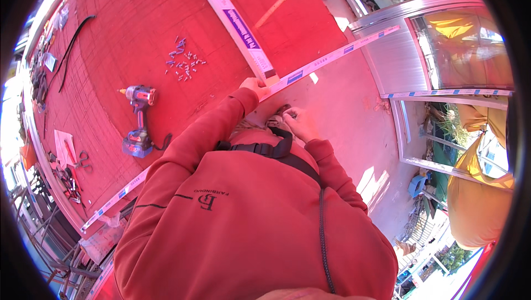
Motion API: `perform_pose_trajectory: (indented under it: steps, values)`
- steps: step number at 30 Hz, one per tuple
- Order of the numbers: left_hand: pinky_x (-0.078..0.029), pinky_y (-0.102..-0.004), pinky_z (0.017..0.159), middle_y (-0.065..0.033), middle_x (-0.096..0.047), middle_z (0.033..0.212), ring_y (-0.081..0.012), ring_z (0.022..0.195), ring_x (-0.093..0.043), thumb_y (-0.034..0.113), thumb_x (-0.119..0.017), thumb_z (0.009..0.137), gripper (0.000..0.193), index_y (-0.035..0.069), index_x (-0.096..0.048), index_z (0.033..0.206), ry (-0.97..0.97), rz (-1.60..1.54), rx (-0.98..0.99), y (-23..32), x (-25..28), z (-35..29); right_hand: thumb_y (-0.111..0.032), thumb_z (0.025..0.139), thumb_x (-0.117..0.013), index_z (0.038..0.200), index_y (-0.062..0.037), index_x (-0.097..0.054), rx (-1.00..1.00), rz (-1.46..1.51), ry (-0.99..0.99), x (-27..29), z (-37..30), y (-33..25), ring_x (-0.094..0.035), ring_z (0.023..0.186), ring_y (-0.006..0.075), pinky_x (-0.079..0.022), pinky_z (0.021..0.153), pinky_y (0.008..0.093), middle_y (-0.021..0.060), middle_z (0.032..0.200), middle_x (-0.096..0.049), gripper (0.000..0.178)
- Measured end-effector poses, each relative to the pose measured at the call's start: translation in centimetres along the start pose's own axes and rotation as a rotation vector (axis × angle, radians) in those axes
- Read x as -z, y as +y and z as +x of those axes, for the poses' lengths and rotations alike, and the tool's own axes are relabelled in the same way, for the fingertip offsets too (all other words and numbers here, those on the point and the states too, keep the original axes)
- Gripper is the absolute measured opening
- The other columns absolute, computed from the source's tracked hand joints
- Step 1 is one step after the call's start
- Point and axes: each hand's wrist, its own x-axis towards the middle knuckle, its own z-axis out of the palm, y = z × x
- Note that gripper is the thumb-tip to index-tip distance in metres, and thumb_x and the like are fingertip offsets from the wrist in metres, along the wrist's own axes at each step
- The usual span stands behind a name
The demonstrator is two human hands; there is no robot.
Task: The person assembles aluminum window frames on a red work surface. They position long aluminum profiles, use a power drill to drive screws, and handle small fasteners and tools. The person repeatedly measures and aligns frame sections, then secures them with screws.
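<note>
Left hand (255, 85) gripping the profile corner (272, 81), right hand (297, 120) curled below

Left hand (255, 85) on white profile strip (326, 60), cordless drill (139, 120) nearby

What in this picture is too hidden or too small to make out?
Head view only:
- Right hand: whatever it grips is covered by its fingers, so I cannot name it.
- Left hand: only partly shows past the red sleeve, resting at the joint of the white strips.
- Small metal bits: too tiny to tell their kind.
- Drill: plain to see, untouched.
</note>
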Motion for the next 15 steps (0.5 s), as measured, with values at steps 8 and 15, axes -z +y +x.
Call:
perform_pose_trajectory:
  steps: [8,15]
  values:
    - [-0.052,-0.0336,0.064,-0.0128,-0.067,0.072,-0.0183,0.069,-0.064,0.027,-0.077,0.070,0.029,0.001,-0.066,0.074,0.169,0.037,0.132,3.5,-0.3,-2.4,-0.027,0.085,-0.064,0.099,0.0010,-0.069,-0.043,0.118,-0.073,4.9,-0.1,6.4,-0.067,0.085,0.0254,-0.051,0.078,0.0362,0.0164,0.090,-0.070,0.032]
    - [-0.052,-0.0361,0.071,-0.0140,-0.068,0.078,-0.0246,0.075,-0.066,0.037,-0.077,0.071,0.037,0.003,-0.067,0.082,0.207,0.081,0.191,4.3,-0.2,-2.8,-0.024,0.086,-0.066,0.098,0.0028,-0.069,0.042,0.241,-0.154,6.8,1.9,16.0,-0.067,0.080,0.0206,-0.052,0.073,0.0334,0.0146,0.087,-0.071,0.029]
